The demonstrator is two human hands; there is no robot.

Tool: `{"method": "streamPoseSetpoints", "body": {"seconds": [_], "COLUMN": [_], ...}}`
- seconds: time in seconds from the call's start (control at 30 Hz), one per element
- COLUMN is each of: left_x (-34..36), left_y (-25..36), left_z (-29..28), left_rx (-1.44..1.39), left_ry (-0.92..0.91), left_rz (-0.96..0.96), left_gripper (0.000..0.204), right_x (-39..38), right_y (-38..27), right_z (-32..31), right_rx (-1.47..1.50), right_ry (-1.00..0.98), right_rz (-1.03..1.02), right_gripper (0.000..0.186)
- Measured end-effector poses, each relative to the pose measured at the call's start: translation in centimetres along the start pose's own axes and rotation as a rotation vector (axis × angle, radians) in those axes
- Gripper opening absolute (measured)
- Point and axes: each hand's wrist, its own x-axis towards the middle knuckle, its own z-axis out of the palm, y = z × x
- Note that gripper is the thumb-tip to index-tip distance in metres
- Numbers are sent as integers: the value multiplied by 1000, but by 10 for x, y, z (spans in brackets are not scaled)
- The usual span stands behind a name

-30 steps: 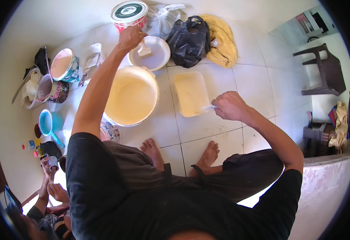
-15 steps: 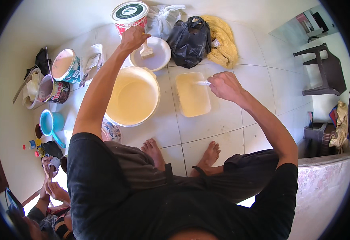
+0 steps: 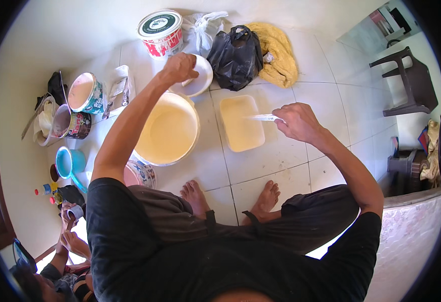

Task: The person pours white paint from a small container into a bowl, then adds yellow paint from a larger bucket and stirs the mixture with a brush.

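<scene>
My left hand (image 3: 179,69) is closed around a paintbrush, mostly hidden beneath it, over the white bowl (image 3: 206,74). Just below that bowl stands a large white bucket (image 3: 198,130) of cream-coloured paint, under my left forearm. My right hand (image 3: 299,122) grips a slim tool with a white handle (image 3: 265,118). Its far end, blurred, reaches over a rectangular plastic tub (image 3: 245,150) of the same cream paint, so its kind cannot be made out.
A lidded red-and-white pail (image 3: 161,43), a black plastic bag (image 3: 236,58) and a yellow sack (image 3: 276,53) line the wall. Paint buckets (image 3: 99,98) and a turquoise dipper (image 3: 77,161) stand left. A dark plastic chair (image 3: 413,85) is at right. Another person's hand (image 3: 74,244) shows lower left.
My left hand has come down nearer me, and the brush now shows less. My right hand has shifted slightly right and down with its tool. The whole view has tilted a little.
</scene>
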Motion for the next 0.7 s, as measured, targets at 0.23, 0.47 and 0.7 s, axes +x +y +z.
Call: {"method": "streamPoseSetpoints", "body": {"seconds": [0.23,0.47,0.7], "left_x": [37,58,58], "left_y": [33,59,83], "left_z": [40,90,62], "left_rx": [-11,224,253], "left_ry": [-76,-67,-287], "left_rz": [137,261,220], "left_gripper": [38,59,79], "right_x": [0,-2,-5], "right_y": [3,3,8], "right_z": [5,15,23], "right_rx": [34,44,41], "right_ry": [51,44,44], "right_rz": [27,27,36], "right_gripper": [11,11,11]}}
